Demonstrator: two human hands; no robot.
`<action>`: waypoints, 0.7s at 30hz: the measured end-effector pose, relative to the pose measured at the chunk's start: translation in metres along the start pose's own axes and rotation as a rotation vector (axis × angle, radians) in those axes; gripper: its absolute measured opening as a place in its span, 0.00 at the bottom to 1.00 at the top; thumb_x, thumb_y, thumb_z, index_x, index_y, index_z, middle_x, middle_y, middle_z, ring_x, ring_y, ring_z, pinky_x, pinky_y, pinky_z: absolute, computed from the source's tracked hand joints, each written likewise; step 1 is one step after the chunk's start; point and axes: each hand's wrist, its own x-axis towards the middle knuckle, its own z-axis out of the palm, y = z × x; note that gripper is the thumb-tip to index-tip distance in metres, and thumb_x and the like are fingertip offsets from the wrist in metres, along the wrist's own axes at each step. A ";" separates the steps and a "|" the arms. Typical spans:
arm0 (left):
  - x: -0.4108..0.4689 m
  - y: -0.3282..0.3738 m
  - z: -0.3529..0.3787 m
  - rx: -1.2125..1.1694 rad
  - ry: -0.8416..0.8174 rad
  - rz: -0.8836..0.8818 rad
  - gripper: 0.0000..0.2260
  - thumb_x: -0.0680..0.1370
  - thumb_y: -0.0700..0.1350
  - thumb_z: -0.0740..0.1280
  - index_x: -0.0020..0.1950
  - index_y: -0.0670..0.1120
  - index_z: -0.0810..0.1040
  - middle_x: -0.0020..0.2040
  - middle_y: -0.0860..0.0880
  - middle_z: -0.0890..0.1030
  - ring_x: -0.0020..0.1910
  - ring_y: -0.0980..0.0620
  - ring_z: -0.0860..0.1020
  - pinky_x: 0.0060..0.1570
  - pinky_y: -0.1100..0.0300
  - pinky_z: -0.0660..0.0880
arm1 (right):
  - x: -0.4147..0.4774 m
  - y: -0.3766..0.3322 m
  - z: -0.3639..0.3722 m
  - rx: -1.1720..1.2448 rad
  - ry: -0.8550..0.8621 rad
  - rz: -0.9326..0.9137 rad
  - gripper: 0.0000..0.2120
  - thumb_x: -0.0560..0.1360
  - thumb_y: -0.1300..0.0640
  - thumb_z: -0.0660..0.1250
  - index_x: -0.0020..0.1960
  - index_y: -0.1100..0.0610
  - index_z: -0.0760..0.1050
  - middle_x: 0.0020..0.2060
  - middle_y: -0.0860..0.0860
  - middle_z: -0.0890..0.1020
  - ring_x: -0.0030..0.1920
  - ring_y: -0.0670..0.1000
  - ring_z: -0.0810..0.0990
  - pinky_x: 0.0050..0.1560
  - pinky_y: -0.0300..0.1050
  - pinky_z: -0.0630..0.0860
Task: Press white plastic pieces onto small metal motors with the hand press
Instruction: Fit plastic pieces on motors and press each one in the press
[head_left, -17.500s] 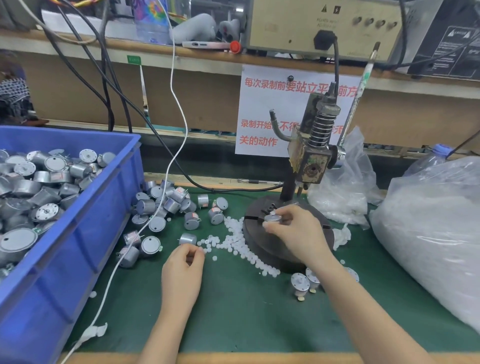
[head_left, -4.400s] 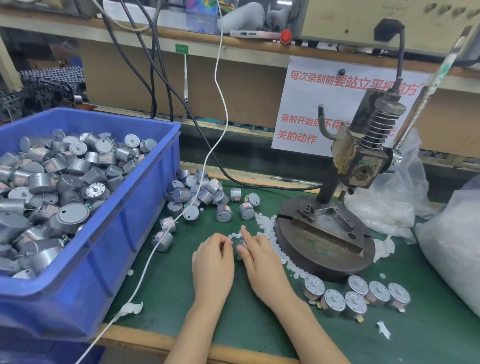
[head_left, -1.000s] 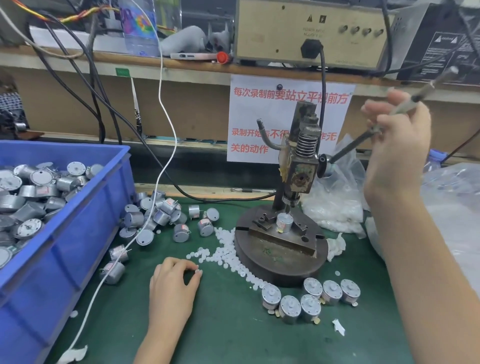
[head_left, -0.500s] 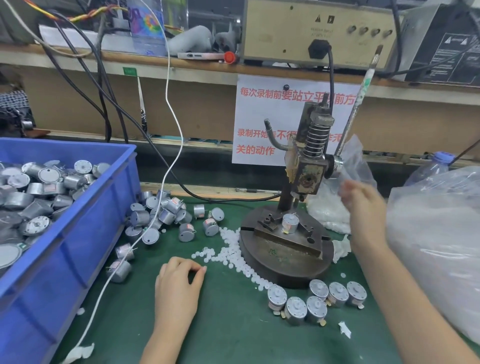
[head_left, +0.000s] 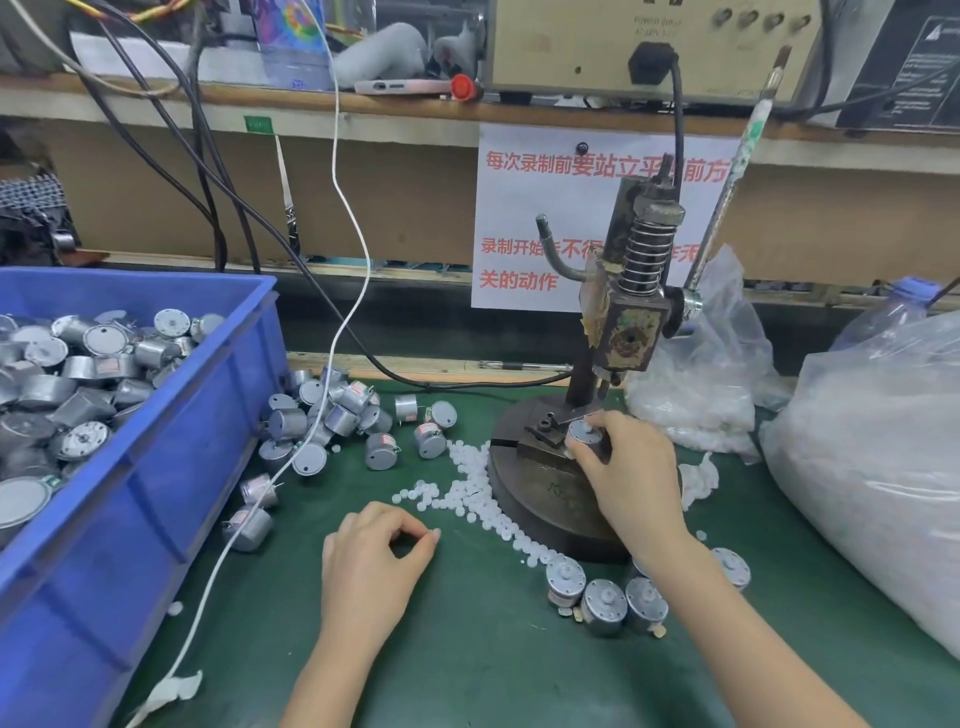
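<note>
A white paper sign (head_left: 524, 218) on the far wall behind the hand press (head_left: 631, 322) carries red Chinese print. The top line reads 每次录制前要站立平…前方, the middle line 录制开始…不得… and the bottom line 关的动作, with the press covering some characters. Lettering on the beige box (head_left: 571, 47) on the far shelf, the black panel (head_left: 914, 62) at far right and the small green label (head_left: 258, 124) at far left is too blurred to read.

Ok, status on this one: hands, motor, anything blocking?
Right hand grips motor on press base. Left hand curled on mat, contents unclear. Lever up, nothing blocking.
</note>
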 end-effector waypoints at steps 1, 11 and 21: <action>0.000 0.000 0.000 -0.001 -0.004 0.001 0.13 0.71 0.49 0.72 0.30 0.59 0.72 0.39 0.60 0.75 0.43 0.55 0.71 0.44 0.60 0.57 | -0.003 -0.001 -0.001 0.022 -0.002 -0.013 0.14 0.74 0.52 0.68 0.57 0.56 0.76 0.49 0.50 0.81 0.53 0.53 0.75 0.57 0.48 0.67; 0.000 -0.001 -0.001 -0.058 0.017 0.017 0.14 0.73 0.45 0.71 0.31 0.59 0.72 0.38 0.59 0.75 0.42 0.55 0.72 0.44 0.61 0.60 | -0.090 -0.012 -0.004 0.264 -0.396 -0.417 0.22 0.75 0.48 0.65 0.67 0.44 0.65 0.47 0.39 0.72 0.51 0.41 0.67 0.57 0.30 0.60; 0.000 -0.001 0.001 0.053 -0.028 0.014 0.08 0.73 0.52 0.70 0.36 0.59 0.74 0.41 0.62 0.70 0.44 0.57 0.68 0.43 0.62 0.55 | -0.095 -0.014 0.000 -0.047 -0.244 -0.565 0.20 0.60 0.52 0.79 0.51 0.52 0.82 0.45 0.47 0.81 0.46 0.47 0.82 0.47 0.38 0.77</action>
